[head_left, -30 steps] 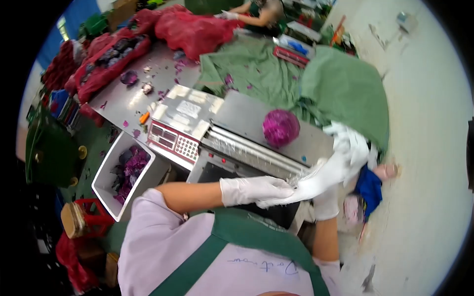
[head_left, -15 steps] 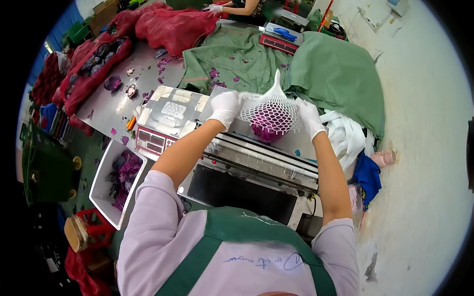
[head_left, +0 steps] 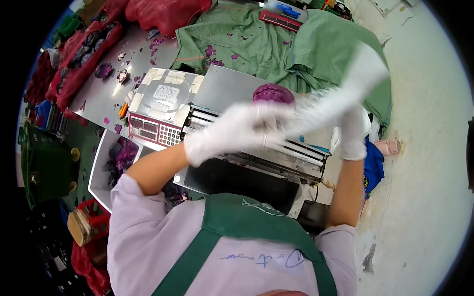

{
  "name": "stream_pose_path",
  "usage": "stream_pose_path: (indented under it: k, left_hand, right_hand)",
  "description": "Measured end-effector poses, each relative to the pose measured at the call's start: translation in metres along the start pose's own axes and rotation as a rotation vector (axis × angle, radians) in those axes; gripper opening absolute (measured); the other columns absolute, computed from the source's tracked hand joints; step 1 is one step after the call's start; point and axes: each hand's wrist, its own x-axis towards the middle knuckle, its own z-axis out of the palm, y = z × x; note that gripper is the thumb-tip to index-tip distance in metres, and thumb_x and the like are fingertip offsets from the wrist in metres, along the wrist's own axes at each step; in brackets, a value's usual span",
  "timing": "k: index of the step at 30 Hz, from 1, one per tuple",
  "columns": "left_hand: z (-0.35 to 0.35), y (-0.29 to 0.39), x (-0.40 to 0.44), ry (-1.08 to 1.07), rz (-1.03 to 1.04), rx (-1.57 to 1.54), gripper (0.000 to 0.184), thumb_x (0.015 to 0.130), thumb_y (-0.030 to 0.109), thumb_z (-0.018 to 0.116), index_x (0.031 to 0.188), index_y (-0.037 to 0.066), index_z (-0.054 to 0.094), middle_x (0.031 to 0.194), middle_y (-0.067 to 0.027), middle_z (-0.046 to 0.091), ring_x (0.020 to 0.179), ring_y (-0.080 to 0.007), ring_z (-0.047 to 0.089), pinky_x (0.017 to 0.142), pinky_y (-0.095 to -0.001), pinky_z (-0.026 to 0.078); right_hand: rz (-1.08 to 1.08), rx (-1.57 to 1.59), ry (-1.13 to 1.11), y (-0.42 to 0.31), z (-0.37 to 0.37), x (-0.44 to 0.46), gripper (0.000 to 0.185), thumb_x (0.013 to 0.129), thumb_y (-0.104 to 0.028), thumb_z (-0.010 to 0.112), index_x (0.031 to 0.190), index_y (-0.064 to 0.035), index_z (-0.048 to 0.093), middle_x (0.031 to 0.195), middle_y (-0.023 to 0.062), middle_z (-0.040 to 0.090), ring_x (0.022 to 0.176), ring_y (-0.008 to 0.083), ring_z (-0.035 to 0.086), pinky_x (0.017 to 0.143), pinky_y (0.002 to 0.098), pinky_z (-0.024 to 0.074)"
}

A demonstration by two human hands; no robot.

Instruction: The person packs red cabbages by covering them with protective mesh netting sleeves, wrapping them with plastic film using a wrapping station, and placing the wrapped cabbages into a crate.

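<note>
A purple cabbage (head_left: 273, 93) sits on the metal surface behind the wrapping machine, its top uncovered. In front of it is my gloved left hand (head_left: 229, 129), with fingers stretched toward a white foam net sleeve (head_left: 353, 81) and smeared by motion. Whether those fingers grip the sleeve I cannot tell. My gloved right hand (head_left: 353, 135) is at the sleeve's right part, seemingly closed on it. The sleeve is blurred and slants up to the right, its far end over green cloth.
Left of the cabbage stands a scale (head_left: 165, 96) with a red keypad panel. A wrapping machine's black plate (head_left: 242, 185) lies nearest my body. A white bin (head_left: 101, 167) holds purple leaves. Green cloth (head_left: 232, 37) and red mesh sacks (head_left: 168, 15) cover the back.
The foam net has come away from over the cabbage and swung up to the right. My left hand moved right and nearer my body; my right hand moved right. The view has tilted down.
</note>
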Motion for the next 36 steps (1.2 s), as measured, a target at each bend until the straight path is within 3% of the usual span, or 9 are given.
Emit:
stream_pose_path:
  k: [3, 6, 8, 10, 13, 16, 22, 24, 36]
  left_hand:
    - [-0.007, 0.005, -0.034, -0.192, 0.026, 0.189, 0.038, 0.081, 0.023, 0.073, 0.116, 0.012, 0.065, 0.094, -0.0078, 0.066, 0.086, -0.0242, 0.065, 0.078, -0.033, 0.052]
    - [-0.022, -0.035, -0.029, 0.144, -0.233, 0.228, 0.035, 0.081, 0.02, 0.072, 0.115, 0.012, 0.066, 0.103, -0.0094, 0.066, 0.098, -0.0249, 0.063, 0.085, -0.0349, 0.051]
    - [-0.025, -0.052, -0.009, 0.241, -0.067, 0.375, 0.038, 0.081, 0.019, 0.072, 0.117, 0.012, 0.065, 0.109, -0.0102, 0.065, 0.104, -0.026, 0.062, 0.089, -0.0352, 0.05]
    - [-0.018, -0.063, 0.007, 0.343, 0.11, 0.524, 0.041, 0.08, 0.019, 0.073, 0.119, 0.012, 0.064, 0.115, -0.0111, 0.064, 0.109, -0.0271, 0.06, 0.092, -0.0355, 0.049]
    - [-0.003, -0.076, 0.023, 0.147, 0.218, 0.583, 0.06, 0.073, 0.014, 0.077, 0.13, 0.011, 0.056, 0.137, -0.0138, 0.051, 0.129, -0.029, 0.047, 0.104, -0.036, 0.042]
    - [0.004, -0.086, 0.026, 0.117, 0.095, 0.456, 0.053, 0.075, 0.015, 0.076, 0.125, 0.016, 0.062, 0.127, -0.0112, 0.06, 0.116, -0.0256, 0.058, 0.095, -0.033, 0.049]
    - [-0.012, -0.091, 0.027, 0.122, 0.149, 0.569, 0.044, 0.077, 0.017, 0.074, 0.12, 0.014, 0.065, 0.119, -0.0106, 0.064, 0.104, -0.0235, 0.065, 0.086, -0.0309, 0.053]
    - [-0.02, -0.095, 0.029, 0.094, 0.176, 0.667, 0.043, 0.077, 0.018, 0.073, 0.119, 0.013, 0.065, 0.117, -0.0102, 0.065, 0.101, -0.0232, 0.066, 0.084, -0.0304, 0.054]
    - [-0.045, -0.106, 0.036, 0.02, 0.379, 0.888, 0.03, 0.084, 0.014, 0.067, 0.112, 0.006, 0.063, 0.1, -0.0095, 0.069, 0.083, -0.024, 0.068, 0.068, -0.0312, 0.056]
  right_hand:
    - [-0.569, -1.355, 0.425, -0.042, -0.034, -0.018, 0.025, 0.085, -0.013, 0.061, 0.109, -0.0107, 0.067, 0.104, 0.0041, 0.066, 0.075, 0.0174, 0.065, 0.067, 0.0296, 0.0507]
    - [-0.677, -1.649, 0.443, -0.046, -0.029, -0.032, 0.031, 0.086, -0.002, 0.05, 0.111, -0.0112, 0.066, 0.111, 0.0085, 0.065, 0.094, 0.0246, 0.064, 0.079, 0.0314, 0.0503]
    - [-0.668, -1.58, 0.337, -0.03, -0.021, -0.03, 0.034, 0.085, -0.002, 0.051, 0.112, -0.0159, 0.067, 0.114, 0.0061, 0.064, 0.096, 0.0244, 0.064, 0.078, 0.0321, 0.051]
    - [-0.76, -1.754, -0.113, -0.013, -0.006, -0.019, 0.034, 0.085, -0.013, 0.058, 0.119, -0.0173, 0.064, 0.118, 0.0056, 0.063, 0.097, 0.0249, 0.064, 0.08, 0.0341, 0.0518]
    - [-0.459, -1.655, -0.261, 0.012, 0.044, -0.024, 0.07, 0.079, -0.042, 0.067, 0.14, -0.0201, 0.041, 0.122, 0.0116, 0.06, 0.097, 0.0303, 0.065, 0.079, 0.0392, 0.0529]
    - [-0.243, -1.581, -0.389, 0.024, 0.068, -0.012, 0.095, 0.074, -0.058, 0.068, 0.15, -0.0212, 0.024, 0.129, 0.0153, 0.056, 0.099, 0.0338, 0.065, 0.079, 0.0421, 0.0538]
    - [-0.2, -1.55, -0.429, 0.029, 0.08, 0.007, 0.095, 0.072, -0.06, 0.068, 0.148, -0.0212, 0.028, 0.125, 0.0164, 0.058, 0.099, 0.0345, 0.065, 0.08, 0.0423, 0.0532]
    - [-0.173, -1.548, -0.441, 0.023, 0.087, 0.011, 0.091, 0.072, -0.056, 0.07, 0.148, -0.0223, 0.031, 0.109, 0.0184, 0.063, 0.096, 0.0362, 0.063, 0.082, 0.0429, 0.0507]
    - [-0.149, -1.564, -0.473, 0.014, 0.106, 0.025, 0.09, 0.071, -0.057, 0.071, 0.145, -0.0167, 0.037, 0.11, 0.0181, 0.064, 0.099, 0.0353, 0.064, 0.083, 0.0433, 0.0508]
